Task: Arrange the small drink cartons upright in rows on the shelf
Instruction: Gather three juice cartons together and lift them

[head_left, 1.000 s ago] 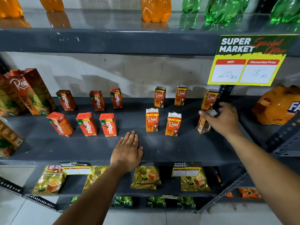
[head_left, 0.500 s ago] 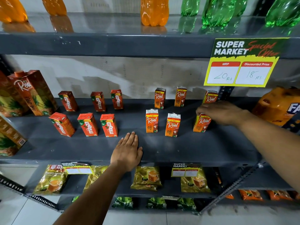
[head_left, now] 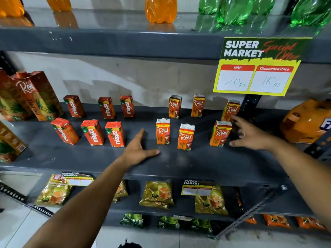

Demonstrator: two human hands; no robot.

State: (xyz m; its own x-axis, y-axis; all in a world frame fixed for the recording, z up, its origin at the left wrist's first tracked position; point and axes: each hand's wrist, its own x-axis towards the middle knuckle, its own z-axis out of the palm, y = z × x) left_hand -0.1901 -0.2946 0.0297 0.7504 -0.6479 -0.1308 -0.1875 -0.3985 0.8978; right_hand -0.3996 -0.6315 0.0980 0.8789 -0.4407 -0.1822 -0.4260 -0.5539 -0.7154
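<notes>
Small drink cartons stand upright in two rows on the dark grey shelf [head_left: 197, 163]. Left group: red Maaza cartons, three at the back [head_left: 106, 107] and three in front [head_left: 93, 132]. Right group: orange Real cartons, three behind [head_left: 198, 105] and three in front, the rightmost front one [head_left: 220, 133] standing upright. My right hand [head_left: 250, 136] hovers just right of that carton, fingers spread, holding nothing. My left hand [head_left: 138, 149] rests on the shelf between the two groups, open.
Tall Real pineapple cartons [head_left: 38, 95] stand at the left end. An orange multipack [head_left: 308, 120] sits at the right. A yellow price sign [head_left: 258, 67] hangs from the upper shelf holding bottles [head_left: 161, 9]. Tea pouches [head_left: 157, 194] lie on the shelf below.
My right hand set the rightmost front Real carton upright, let go and drew back to the right. My left hand shifted slightly on the shelf.
</notes>
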